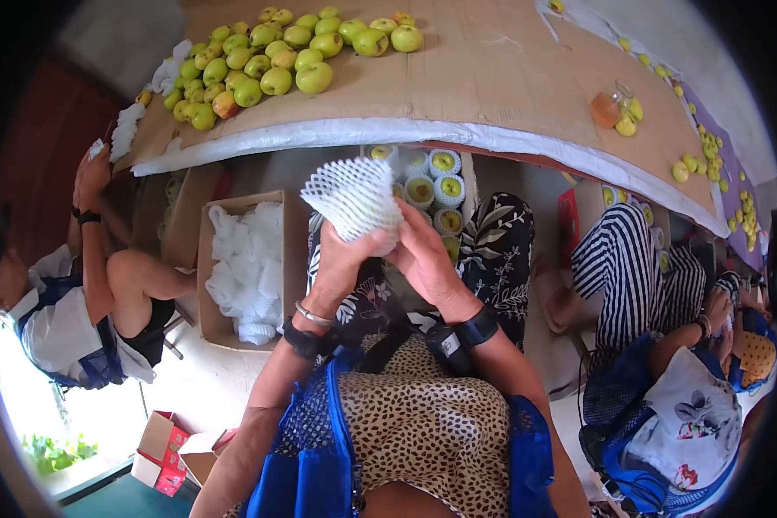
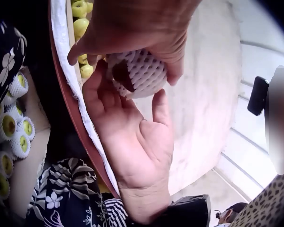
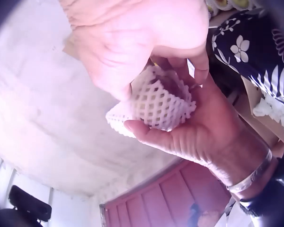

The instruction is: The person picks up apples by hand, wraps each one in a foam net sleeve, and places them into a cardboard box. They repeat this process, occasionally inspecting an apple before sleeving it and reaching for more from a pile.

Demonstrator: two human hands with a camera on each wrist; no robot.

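Observation:
An apple in a white foam net sleeve point(image 1: 354, 198) is held up between both hands, above the lap. My left hand point(image 1: 344, 263), with a bracelet at its wrist, grips the netted apple low down, its thumb bent against the mesh. From the other side my right hand point(image 1: 427, 263) holds it with fingers and thumb at the net's edge. The right wrist view shows the foam net point(image 3: 158, 101) bunched round the fruit, one end sticking out past the left thumb. A dark patch of the apple point(image 2: 122, 74) shows beside the mesh in the left wrist view.
Loose green apples point(image 1: 276, 52) lie heaped on the cardboard-covered table point(image 1: 492, 78). A carton of foam nets point(image 1: 205, 285) stands at left. Netted apples point(image 1: 419, 190) sit in a box under the table edge. A glass jug point(image 1: 609, 108) stands at right; people sit on both sides.

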